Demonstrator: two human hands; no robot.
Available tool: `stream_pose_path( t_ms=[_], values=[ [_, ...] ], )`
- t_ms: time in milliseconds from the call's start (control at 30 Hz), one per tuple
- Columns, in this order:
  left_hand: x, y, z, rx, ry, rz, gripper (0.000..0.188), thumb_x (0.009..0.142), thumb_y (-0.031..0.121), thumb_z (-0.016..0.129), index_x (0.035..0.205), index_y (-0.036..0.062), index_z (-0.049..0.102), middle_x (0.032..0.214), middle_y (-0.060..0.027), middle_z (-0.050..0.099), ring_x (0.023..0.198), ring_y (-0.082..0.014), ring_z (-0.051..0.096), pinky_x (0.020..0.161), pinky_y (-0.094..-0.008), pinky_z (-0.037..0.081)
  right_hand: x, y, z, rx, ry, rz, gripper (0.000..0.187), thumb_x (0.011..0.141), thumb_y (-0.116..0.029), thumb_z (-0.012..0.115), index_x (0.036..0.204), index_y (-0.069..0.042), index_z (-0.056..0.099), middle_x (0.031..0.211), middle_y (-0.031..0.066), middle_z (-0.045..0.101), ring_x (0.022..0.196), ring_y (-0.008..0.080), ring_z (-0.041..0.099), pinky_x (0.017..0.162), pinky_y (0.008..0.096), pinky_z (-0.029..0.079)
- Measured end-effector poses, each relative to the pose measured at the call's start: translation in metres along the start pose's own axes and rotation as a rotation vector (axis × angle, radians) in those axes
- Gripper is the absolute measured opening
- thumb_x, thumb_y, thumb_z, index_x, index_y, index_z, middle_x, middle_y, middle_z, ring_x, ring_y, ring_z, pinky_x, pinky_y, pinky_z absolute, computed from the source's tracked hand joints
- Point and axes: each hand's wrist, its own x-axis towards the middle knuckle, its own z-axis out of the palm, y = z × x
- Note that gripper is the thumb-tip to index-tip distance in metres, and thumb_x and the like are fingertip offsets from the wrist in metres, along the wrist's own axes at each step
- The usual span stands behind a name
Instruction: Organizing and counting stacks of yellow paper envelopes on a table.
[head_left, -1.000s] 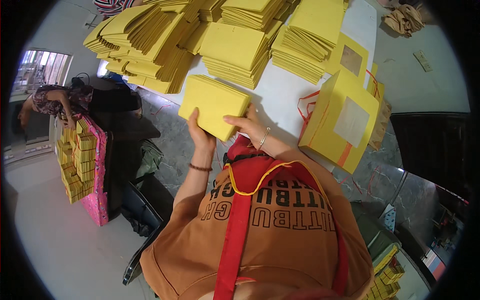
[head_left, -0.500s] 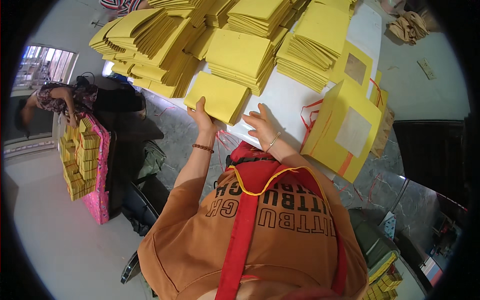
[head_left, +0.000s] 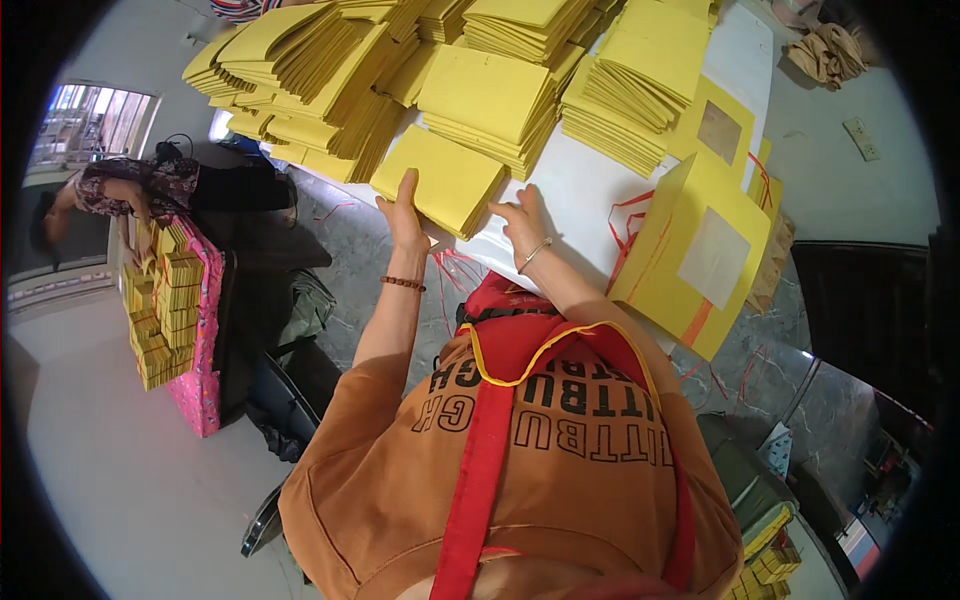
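A small stack of flat yellow paper pieces, like envelopes or folded bags (head_left: pixel 440 180), lies at the near edge of the white table. My left hand (head_left: pixel 403 222) grips its near left corner, thumb on top and fingers hidden beneath. Beside the right edge of this stack is my right hand (head_left: pixel 524 222), fingers apart, with the index fingertip at or very close to the paper edge. Just behind stands a taller yellow stack (head_left: pixel 485 95).
More yellow stacks (head_left: pixel 640 65) crowd the white table (head_left: pixel 590 200). At right lean yellow pieces with pale windows (head_left: pixel 695 255) and red ties. Crumpled brown paper (head_left: pixel 827 52) lies far right. To the left, another person (head_left: pixel 125 192) bends over a pink-covered table (head_left: pixel 207 330) bearing yellow bundles.
My right hand has moved up towards the stack's right edge, its fingers drawing closer together. The stack has turned slightly in my left hand's grip.
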Motion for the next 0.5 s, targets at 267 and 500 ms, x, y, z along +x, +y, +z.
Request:
stream_pose_path(
  t_ms=[267, 500],
  values=[
    [-0.005, 0.004, -0.003, -0.087, 0.011, -0.035, 0.074, 0.081, 0.03, 0.068, 0.129, 0.0004, 0.019, 0.125, -0.0151, 0.041, 0.114, -0.0261, 0.045, 0.095, -0.038, 0.04, 0.011, -0.01, -0.002, 0.012, -0.025, -0.132, 0.095, 0.063, -0.002, 0.06, 0.143, -0.011, 0.01, 0.142, 0.0157, 0.025, 0.123, 0.0376, 0.034, 0.101, 0.0398, 0.031],
    [-0.011, 0.002, -0.008, -0.141, 0.095, 0.054, 0.079, 0.086, 0.029, 0.062, 0.138, 0.0014, 0.009, 0.131, -0.0149, 0.036, 0.121, -0.0262, 0.038, 0.103, -0.0395, 0.03, -0.015, -0.01, -0.002, 0.03, 0.037, -0.184, 0.097, 0.064, -0.007, 0.065, 0.143, -0.007, 0.008, 0.142, 0.0197, 0.023, 0.129, 0.0377, 0.027, 0.102, 0.0409, 0.031]
  ],
)
